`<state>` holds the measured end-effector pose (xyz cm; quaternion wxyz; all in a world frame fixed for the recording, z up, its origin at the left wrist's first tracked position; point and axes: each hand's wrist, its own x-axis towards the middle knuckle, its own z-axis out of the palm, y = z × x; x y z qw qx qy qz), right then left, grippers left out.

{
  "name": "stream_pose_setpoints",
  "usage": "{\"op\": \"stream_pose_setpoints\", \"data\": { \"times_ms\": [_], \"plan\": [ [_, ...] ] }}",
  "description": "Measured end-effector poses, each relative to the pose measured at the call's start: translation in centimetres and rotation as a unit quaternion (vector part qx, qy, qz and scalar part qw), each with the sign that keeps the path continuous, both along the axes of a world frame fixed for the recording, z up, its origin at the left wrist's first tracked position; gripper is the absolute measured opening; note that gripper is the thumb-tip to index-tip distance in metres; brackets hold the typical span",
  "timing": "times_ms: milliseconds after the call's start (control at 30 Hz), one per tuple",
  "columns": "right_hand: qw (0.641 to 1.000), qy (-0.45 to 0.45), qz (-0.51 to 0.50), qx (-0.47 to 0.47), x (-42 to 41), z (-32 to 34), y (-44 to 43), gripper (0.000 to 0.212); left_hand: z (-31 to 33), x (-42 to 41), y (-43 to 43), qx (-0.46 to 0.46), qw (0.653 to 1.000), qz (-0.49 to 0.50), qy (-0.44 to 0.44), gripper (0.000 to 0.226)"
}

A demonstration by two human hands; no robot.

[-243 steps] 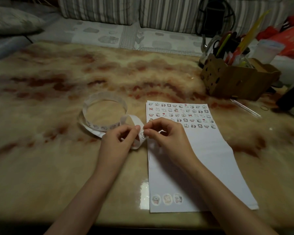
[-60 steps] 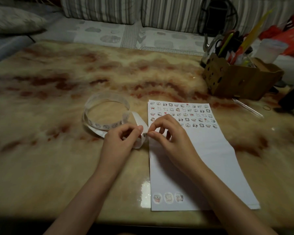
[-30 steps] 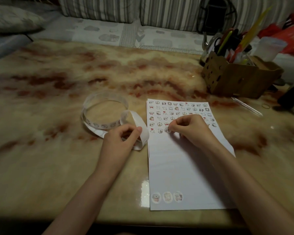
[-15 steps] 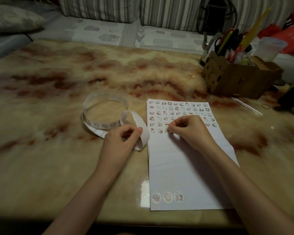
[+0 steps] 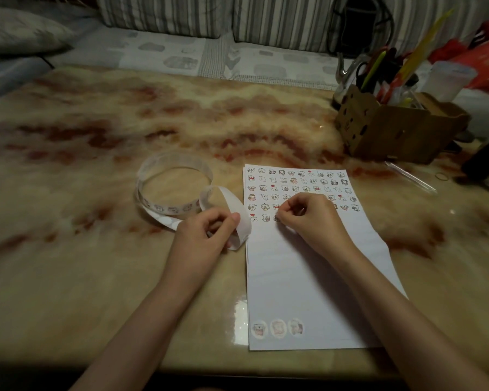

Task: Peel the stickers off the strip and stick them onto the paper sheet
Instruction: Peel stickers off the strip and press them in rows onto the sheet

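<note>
A white paper sheet [image 5: 308, 277] lies on the marble-patterned table, with several rows of small cartoon stickers [image 5: 297, 182] across its top and three round ones at its bottom left. A coiled sticker strip [image 5: 170, 193] lies left of the sheet, its loose end looping toward me. My left hand [image 5: 206, 235] pinches that loose end beside the sheet's left edge. My right hand [image 5: 311, 218] rests on the sheet with its fingertips closed and pressed down on a sticker at the end of the lowest row.
A brown cardboard box [image 5: 393, 131] full of pens and scissors stands at the back right. A clear pen [image 5: 410, 176] and a rubber band [image 5: 441, 176] lie near it. A striped sofa [image 5: 237, 21] runs behind the table.
My right hand left the strip end, moved right onto the sheet and pressed a sticker into the lowest row. My left hand kept hold of the strip.
</note>
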<state>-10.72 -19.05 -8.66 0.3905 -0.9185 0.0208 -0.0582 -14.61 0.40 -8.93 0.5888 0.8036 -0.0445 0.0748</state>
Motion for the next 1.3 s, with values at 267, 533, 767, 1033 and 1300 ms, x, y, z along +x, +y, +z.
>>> {"op": "stream_pose_setpoints", "data": {
  "times_ms": [267, 533, 767, 1033, 1300],
  "plan": [
    [1.0, -0.004, 0.006, 0.023, 0.0, 0.0, -0.5, 0.018, -0.7, 0.1, 0.1, 0.083, 0.996, -0.017, 0.007, 0.022],
    [1.0, 0.007, 0.006, 0.019, 0.3, 0.0, -0.5, 0.023, -0.8, 0.3, 0.0, 0.094, 0.995, -0.004, 0.008, 0.022],
    [1.0, 0.011, 0.006, 0.006, 0.7, -0.1, -0.6, 0.015, -0.8, 0.3, 0.0, 0.098, 0.995, -0.001, 0.01, 0.024],
    [1.0, 0.023, 0.006, -0.012, 0.6, 0.1, -0.4, 0.006, -0.8, 0.3, 0.0, 0.09, 0.996, -0.003, 0.007, 0.024],
    [0.985, -0.021, 0.113, 0.13, -1.1, 2.2, 1.4, 0.004, 0.0, 0.1, 0.0, -0.03, 0.999, 0.015, -0.006, 0.024]
  ]
}}
